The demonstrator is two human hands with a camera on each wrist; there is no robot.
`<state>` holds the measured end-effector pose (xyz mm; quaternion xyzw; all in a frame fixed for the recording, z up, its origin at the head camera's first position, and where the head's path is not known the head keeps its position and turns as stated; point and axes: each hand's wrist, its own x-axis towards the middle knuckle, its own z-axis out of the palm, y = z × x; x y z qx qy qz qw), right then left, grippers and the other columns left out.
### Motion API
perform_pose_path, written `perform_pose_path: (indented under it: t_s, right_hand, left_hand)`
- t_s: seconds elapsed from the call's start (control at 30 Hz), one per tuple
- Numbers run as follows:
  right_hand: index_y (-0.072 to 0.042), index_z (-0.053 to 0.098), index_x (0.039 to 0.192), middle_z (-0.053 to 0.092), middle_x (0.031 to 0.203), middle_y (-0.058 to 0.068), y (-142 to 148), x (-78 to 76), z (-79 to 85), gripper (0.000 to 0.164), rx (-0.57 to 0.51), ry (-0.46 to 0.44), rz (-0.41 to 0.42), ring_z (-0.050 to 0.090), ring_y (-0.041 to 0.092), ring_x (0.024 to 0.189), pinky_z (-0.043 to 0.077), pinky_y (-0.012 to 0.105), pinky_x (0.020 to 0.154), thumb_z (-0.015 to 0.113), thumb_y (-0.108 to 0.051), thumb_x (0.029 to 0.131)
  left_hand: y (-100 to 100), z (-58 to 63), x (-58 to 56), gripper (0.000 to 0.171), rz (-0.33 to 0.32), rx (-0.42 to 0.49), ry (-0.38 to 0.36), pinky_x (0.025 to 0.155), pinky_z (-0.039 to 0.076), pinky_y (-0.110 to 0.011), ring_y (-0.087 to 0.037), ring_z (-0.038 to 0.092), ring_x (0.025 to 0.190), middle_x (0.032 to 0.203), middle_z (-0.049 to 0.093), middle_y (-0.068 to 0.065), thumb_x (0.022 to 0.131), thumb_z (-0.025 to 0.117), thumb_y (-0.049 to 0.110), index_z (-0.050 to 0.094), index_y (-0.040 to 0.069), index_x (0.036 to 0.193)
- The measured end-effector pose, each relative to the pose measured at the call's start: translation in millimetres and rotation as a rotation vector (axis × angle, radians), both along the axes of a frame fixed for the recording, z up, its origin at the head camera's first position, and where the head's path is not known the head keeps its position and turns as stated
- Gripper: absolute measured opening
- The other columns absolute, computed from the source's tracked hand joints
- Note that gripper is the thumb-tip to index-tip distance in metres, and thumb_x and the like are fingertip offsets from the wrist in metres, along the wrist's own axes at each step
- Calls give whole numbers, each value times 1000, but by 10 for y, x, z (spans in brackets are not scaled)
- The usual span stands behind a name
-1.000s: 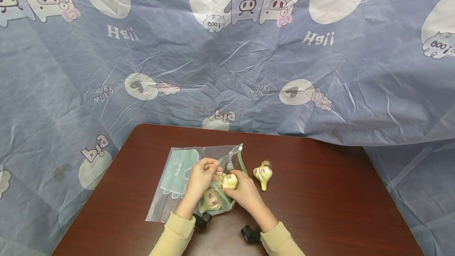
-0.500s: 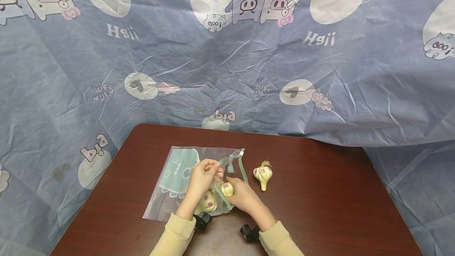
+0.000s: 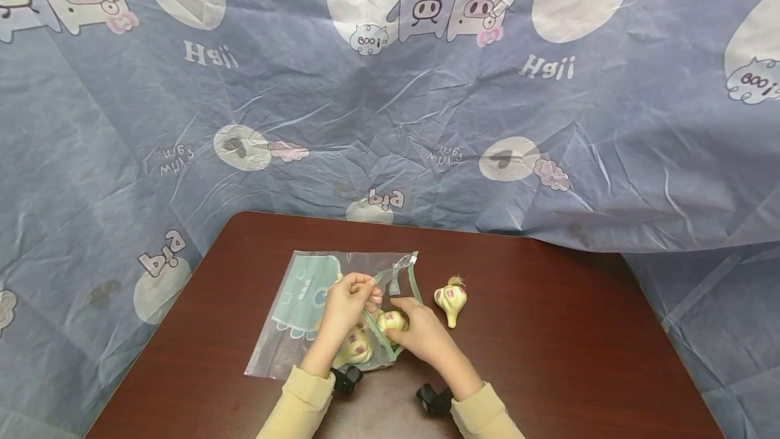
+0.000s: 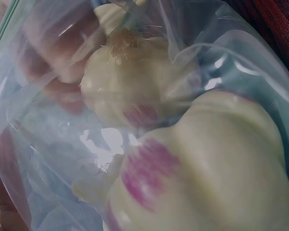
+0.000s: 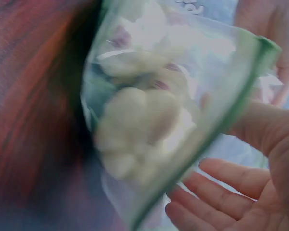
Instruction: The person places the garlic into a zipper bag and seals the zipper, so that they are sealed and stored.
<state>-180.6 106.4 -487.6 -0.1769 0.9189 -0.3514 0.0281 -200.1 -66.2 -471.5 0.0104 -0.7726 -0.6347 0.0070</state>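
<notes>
A clear zip bag (image 3: 268, 354) with a green-edged mouth and a teal print lies on the table. My left hand (image 3: 347, 303) pinches the near edge of its mouth. Inside, a garlic bulb (image 3: 356, 346) with purple patches shows through the plastic. Another garlic bulb (image 3: 392, 320) sits just within the mouth, in front of my right hand (image 3: 426, 336). In the right wrist view the fingers (image 5: 221, 192) are spread and nearly straight, apart from that bulb. The left wrist view shows bulbs (image 4: 221, 159) close together behind the film.
One loose garlic bulb (image 3: 451, 298) with a rooty tuft lies to the right of the bag. The brown table (image 3: 548, 344) ends at a blue printed cloth (image 3: 390, 107) hanging behind and at the sides. Black wrist cameras (image 3: 434, 400) sit under both wrists.
My right hand pushed a garlic bulb leftward into the bag's mouth, then let go and drew back slightly with its fingers spread. The left hand stays on the bag's edge.
</notes>
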Motion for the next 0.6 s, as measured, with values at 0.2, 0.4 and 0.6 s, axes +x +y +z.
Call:
perform_pose_path:
  t_s: [0.2, 0.4, 0.6]
  right_hand:
    - [-6, 64, 126, 65, 126, 9, 123, 26, 184, 48, -66, 45, -93, 62, 30, 118, 51, 48, 94, 78, -24, 84]
    - [-10, 68, 123, 68, 118, 6, 315, -9, 273, 44, -123, 119, -197, 66, 26, 105, 53, 46, 90, 80, -24, 83]
    - [-10, 69, 120, 68, 119, 7, 566, -81, 261, 41, -214, 123, -318, 65, 28, 111, 52, 45, 96, 80, -22, 83]
  left_hand:
    - [1, -13, -11, 20, 0, 3, 15, 48, 49, -19, -26, 72, 63, 88, 75, -17, 97, 62, 16, 64, -3, 103]
    - [14, 4, -12, 18, 6, -2, 7, 50, 51, -20, -19, 70, 60, 87, 75, -16, 97, 62, 15, 65, -2, 102]
    - [18, 8, -15, 18, 21, 4, 9, 50, 51, -20, -20, 71, 61, 87, 75, -17, 97, 62, 14, 65, -3, 102]
